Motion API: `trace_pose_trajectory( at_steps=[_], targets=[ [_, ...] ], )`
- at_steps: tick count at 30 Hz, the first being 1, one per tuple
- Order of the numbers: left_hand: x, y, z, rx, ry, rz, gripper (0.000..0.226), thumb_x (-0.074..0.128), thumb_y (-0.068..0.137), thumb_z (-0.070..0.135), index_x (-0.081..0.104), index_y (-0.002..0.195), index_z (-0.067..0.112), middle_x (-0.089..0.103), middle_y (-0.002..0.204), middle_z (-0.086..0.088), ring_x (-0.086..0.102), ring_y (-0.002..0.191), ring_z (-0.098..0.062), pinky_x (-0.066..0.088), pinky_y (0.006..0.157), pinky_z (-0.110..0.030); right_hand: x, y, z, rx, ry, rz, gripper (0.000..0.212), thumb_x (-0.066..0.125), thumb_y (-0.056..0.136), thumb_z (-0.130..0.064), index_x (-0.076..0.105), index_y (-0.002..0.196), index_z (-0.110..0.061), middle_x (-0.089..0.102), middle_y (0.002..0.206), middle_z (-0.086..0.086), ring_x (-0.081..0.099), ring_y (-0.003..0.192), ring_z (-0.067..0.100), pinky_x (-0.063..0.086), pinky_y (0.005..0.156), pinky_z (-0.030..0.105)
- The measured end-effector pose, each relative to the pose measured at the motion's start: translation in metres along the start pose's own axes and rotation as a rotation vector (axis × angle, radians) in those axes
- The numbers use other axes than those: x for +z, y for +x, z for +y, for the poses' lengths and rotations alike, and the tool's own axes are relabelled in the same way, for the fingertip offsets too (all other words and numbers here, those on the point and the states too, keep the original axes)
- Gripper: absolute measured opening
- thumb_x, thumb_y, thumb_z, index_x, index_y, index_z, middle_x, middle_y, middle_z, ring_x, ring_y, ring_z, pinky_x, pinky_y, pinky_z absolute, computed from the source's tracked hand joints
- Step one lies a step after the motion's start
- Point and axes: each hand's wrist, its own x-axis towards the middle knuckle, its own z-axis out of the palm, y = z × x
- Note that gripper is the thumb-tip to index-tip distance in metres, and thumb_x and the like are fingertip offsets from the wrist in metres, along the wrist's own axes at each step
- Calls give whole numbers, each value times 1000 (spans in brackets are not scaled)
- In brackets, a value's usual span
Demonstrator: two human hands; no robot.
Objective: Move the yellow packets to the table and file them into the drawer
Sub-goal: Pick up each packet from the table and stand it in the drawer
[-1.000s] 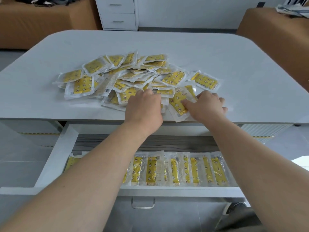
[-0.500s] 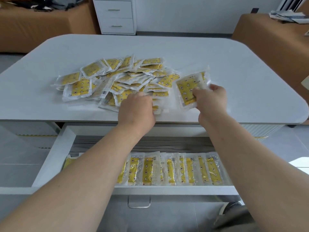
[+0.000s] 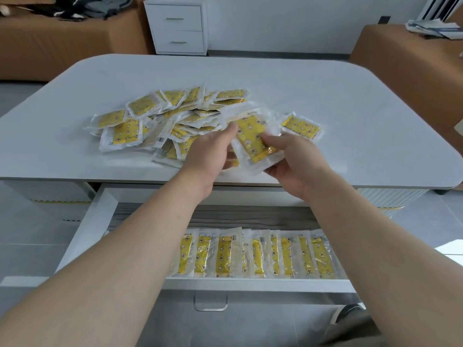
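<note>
Over table (image 3: 325, 96): right hand (image 3: 298, 161) grips yellow packet (image 3: 253, 139); left hand (image 3: 208, 154) touches it, grip unclear.

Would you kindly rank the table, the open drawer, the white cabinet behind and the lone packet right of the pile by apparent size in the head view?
1. table
2. open drawer
3. white cabinet, far from the camera, so its true size against the drawer is unsure
4. lone packet

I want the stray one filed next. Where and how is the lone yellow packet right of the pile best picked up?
Probably by the clear sealed border of the lone packet, at its near-right edge, coming from the right. It lies flat on the table, apart from the pile, so a thin rim pinch suits it.
</note>
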Motion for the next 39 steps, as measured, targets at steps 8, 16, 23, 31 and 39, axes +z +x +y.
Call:
trace_pose_trajectory(
  at_steps=[8,16,23,31,39],
  targets=[
    [-23,-5,0,-7,-8,160,22,87,77,15,68,87,21,75,89,6,71,93,-17,57,84,-38,12,-2,25,-111,-661,-98,23,71,93,-23,68,117,-25,75,96,4,71,72,20,57,60,32],
    [-67,-19,3,-124,-39,112,113,98,43,47,49,140,13,65,130,-4,66,113,-27,55,93,-52,30,-9,35,-177,-850,-89,21,84,83,-32,72,97,-20,76,87,3,72,67,19,63,62,37],
    [-116,-36,-7,-115,102,58,62,93,64,36,69,117,17,76,111,1,70,107,-20,51,102,-47,56,-13,51,-196,-834,-66,32,88,76,-27,74,98,-9,78,90,7,75,83,27,62,77,51],
    [-176,-49,-34,-307,617,58,81,98,47,42,63,112,8,71,108,-7,68,101,-28,56,90,-44,84,-25,77,-61,-882,-220,26,84,83,-23,73,106,-21,78,93,-7,76,82,10,61,79,31],
    [-209,-38,-80,-419,1136,42,34,78,86,17,57,110,6,65,100,-11,66,86,-27,52,64,-31,102,-27,137,212,-1024,-240,31,77,81,-8,71,111,-11,76,105,13,75,91,30,63,81,40]
  ],
)
